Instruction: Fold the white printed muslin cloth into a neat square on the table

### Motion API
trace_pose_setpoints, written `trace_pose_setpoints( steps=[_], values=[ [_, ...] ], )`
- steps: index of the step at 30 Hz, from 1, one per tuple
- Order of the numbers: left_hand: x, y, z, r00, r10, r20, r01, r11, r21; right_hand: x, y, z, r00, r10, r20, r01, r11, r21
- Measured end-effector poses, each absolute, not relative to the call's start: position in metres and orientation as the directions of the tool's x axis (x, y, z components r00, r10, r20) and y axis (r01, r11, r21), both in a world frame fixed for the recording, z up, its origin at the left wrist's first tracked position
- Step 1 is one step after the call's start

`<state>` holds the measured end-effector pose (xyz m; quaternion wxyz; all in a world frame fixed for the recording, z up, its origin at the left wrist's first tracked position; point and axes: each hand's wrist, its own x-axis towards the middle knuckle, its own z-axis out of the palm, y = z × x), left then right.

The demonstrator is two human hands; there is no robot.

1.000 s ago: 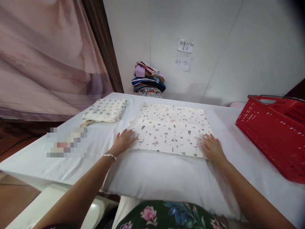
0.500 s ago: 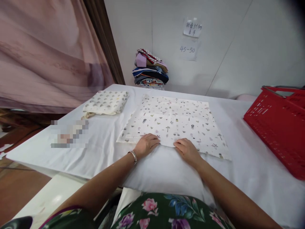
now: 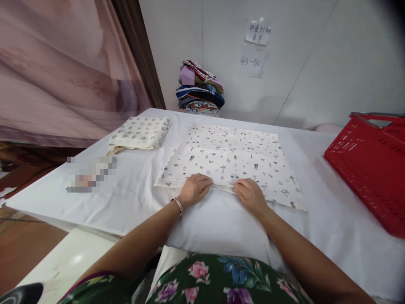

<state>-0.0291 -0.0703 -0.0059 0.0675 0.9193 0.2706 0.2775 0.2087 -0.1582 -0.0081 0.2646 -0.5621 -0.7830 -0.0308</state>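
Head cam has your green floral top (image 3: pixel 215 280) right up front, cut off by the bottom edge, plus something dark and rounded in the lower left corner that's too cropped to make out. Your left hand (image 3: pixel 194 188), with a silvery bracelet (image 3: pixel 177 205) at the wrist, has its fingers drawn together on the near edge of the printed white cloth (image 3: pixel 215 154). Your right hand (image 3: pixel 251 195) pinches that same edge just across from it, narrow grip, with the fingertips of both partly hidden. Between them the edge parts into thin layers. The cloth lies flat mid-table, a soft matte fabric with little palms and rainbows, on a wrinkled white table cover (image 3: pixel 136 185).

Off to your left there's a pixelated patch (image 3: pixel 91 173), so no telling what's under it. Beyond that sits a folded cream cloth (image 3: pixel 139 133) with grey motifs and a gathered corner. To your right is a red perforated plastic basket (image 3: pixel 367 169), cropped by the frame. Further back: a stack of folded textiles (image 3: pixel 201 88), its base hidden behind the table, and a draped pink curtain (image 3: pixel 63 80). On the wall, the upper paper sign (image 3: pixel 258 33) has handwritten Chinese, partly blurry; the lower paper sign (image 3: pixel 252 62) clearly reads "45-50".
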Motion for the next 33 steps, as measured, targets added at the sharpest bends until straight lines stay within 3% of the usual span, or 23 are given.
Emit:
trace_pose_setpoints(
  steps=[14, 22, 33],
  values=[
    [-0.030, -0.074, -0.011, 0.771, 0.493, 0.402, 0.482, -0.865, 0.136, 0.205, -0.167, -0.005, -0.307, 0.884, 0.353, 0.900, 0.390, -0.193],
    [-0.032, -0.076, -0.009, 0.789, 0.485, 0.378, 0.469, -0.872, 0.140, 0.206, -0.169, -0.006, -0.343, 0.873, 0.346, 0.897, 0.414, -0.157],
    [-0.029, -0.074, -0.013, 0.775, 0.479, 0.411, 0.479, -0.871, 0.112, 0.210, -0.167, -0.011, -0.333, 0.827, 0.453, 0.874, 0.451, -0.182]
  ],
)
